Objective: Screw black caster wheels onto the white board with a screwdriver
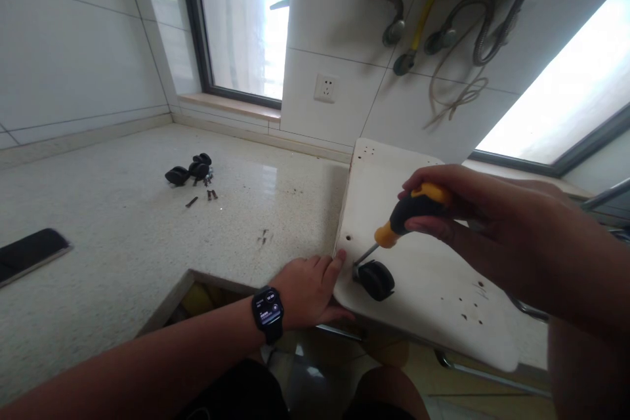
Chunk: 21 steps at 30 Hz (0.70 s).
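The right hand (485, 226) holds a yellow-and-black screwdriver (413, 211), slanting down to the mount of a black caster (377, 280) on the white board (423, 269). The left hand (308, 285) spans the board's corner, near the caster; whether it grips cannot be told. The screwdriver's tip is indistinct. Farther left on the table (275, 210), loose casters (177, 175) partly overlap; a phone (34, 252) is cut off.

A: Left side?
B: Left forearm (162, 354) in from lower left, running straight into left hand (308, 289). Back of it up, thumb (340, 312) spread from the fingers (319, 267). Can't tell if it's gripping.
A: Right?
B: Right forearm (585, 289) in from right edge. Right hand (492, 216) higher, fingers curled into a firm grip, thumb opposing.
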### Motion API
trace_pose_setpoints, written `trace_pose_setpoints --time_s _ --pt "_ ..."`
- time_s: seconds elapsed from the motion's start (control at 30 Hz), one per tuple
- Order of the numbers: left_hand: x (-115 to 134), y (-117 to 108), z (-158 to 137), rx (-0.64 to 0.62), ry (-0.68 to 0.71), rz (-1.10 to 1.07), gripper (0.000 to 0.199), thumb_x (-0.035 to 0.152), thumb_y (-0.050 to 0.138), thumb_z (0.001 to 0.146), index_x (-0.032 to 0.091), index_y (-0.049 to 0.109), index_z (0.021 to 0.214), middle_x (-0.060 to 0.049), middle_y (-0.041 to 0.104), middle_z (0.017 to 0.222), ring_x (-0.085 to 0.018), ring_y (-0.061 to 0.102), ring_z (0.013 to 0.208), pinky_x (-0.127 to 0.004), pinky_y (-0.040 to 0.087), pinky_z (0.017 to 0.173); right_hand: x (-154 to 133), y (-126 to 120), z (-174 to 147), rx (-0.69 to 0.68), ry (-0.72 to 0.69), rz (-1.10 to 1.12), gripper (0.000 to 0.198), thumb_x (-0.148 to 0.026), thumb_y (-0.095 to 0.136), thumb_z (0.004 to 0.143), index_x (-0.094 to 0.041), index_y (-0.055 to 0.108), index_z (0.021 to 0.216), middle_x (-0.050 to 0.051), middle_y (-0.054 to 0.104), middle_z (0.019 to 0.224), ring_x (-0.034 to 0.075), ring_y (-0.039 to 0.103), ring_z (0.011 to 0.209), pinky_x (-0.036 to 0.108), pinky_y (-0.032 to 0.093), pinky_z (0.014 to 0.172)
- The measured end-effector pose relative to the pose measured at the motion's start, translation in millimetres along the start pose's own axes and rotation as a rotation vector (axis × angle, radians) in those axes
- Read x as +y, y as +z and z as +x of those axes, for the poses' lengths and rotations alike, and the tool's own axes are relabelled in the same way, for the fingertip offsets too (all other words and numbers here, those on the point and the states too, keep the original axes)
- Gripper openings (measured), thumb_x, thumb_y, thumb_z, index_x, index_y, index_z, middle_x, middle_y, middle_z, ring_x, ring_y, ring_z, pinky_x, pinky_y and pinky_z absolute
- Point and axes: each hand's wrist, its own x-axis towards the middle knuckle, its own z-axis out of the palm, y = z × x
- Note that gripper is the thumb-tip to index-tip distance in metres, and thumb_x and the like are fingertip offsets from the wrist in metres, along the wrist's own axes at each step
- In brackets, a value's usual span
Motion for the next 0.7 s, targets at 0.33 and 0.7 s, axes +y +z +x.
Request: trace_pose_setpoints --time_s 0.33,0.7 --pt "1.9 -1.5 0.3 -0.006 -0.015 0.001 0.109 0.089 0.035 0.092 0.002 0.029 0.159 -0.027 0.068 0.128 -0.040 0.071 0.106 -0.056 0.060 0.084 -13.2 7.3 -5.9 0.134 0.151 -0.177 0.049 -0.074 0.058 0.093 -0.028 0.046 0.078 0.002 0.054 0.062 0.022 0.050 0.052 0.033 0.025 0.052" --pt "3.6 -6.8 1.2 -0.009 0.003 0.010 0.104 0.085 0.039 0.094 0.004 0.030 0.159 -0.026 0.069 0.127 -0.040 0.072 0.105 -0.055 0.061 0.083 -8.1 -12.1 -26.9 0.392 0.325 -0.155 0.036 -0.061 0.057 0.099 -0.026 0.064 0.101 0.006 0.066 0.075 0.023 0.061 0.061 0.037 0.040 0.058"
